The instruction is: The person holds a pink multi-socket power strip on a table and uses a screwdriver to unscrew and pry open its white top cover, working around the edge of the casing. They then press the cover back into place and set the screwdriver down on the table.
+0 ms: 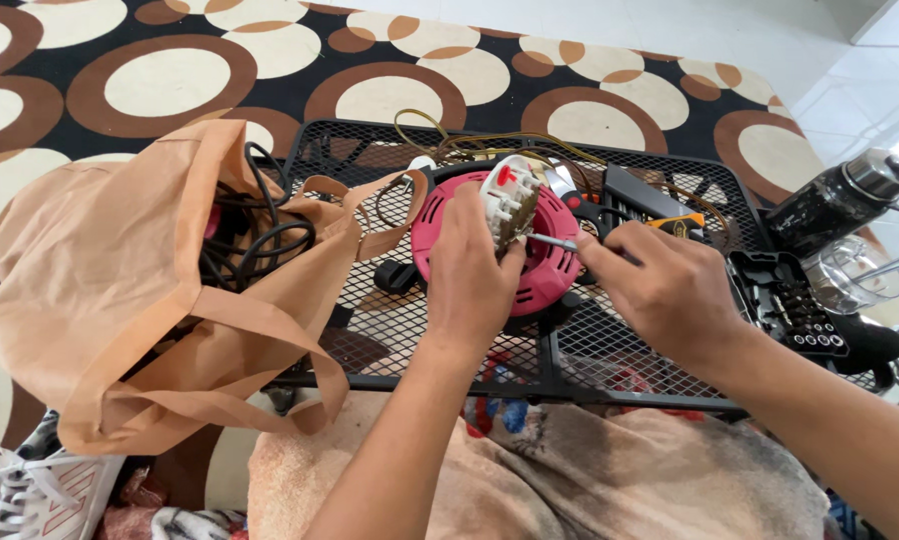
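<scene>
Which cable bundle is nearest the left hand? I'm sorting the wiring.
The yellowish wires on the mesh table, just behind the left hand; the black cables sit farther off, inside the tan bag.

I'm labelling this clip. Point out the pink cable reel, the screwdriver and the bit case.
pink cable reel (555, 268), head view, pink rim right of the socket plate.
screwdriver (555, 242), head view, bare metal shaft.
bit case (792, 305), head view, tray of bits.

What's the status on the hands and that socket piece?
Left hand grips white socket piece above pink cable reel. Right hand holds screwdriver, tip at the piece. Cloth bag of cables sits left on mesh table, apart.
</scene>
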